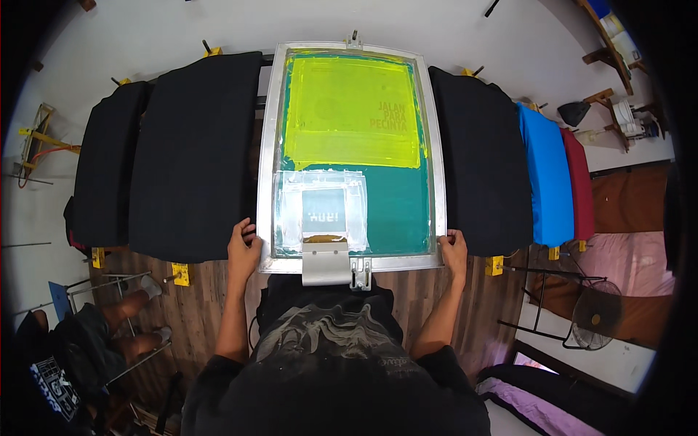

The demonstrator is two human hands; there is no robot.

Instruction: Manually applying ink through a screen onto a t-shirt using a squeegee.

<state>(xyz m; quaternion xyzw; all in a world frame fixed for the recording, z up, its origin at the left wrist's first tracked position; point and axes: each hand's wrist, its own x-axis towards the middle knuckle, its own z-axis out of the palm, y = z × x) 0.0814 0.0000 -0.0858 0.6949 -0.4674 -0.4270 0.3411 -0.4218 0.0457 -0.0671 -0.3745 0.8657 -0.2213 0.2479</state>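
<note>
A metal-framed printing screen (403, 211) sits in the middle, its green mesh covered at the top with a yellow ink patch (334, 94) and at the lower left with a white-smeared patch (291, 211). A steel plate with a latch (326, 272) is on its near edge. My left hand (246, 243) grips the frame's lower left side with curled fingers. My right hand (454, 251) grips the lower right side likewise. Whatever lies under the screen is hidden.
Black fabric-covered boards (193, 152) flank the screen, with blue (542, 174) and red (578, 189) ones at right. Another person (54, 370) is at lower left beside a metal rack. A standing fan (596, 312) and a dark pink-topped object (523, 400) are at lower right.
</note>
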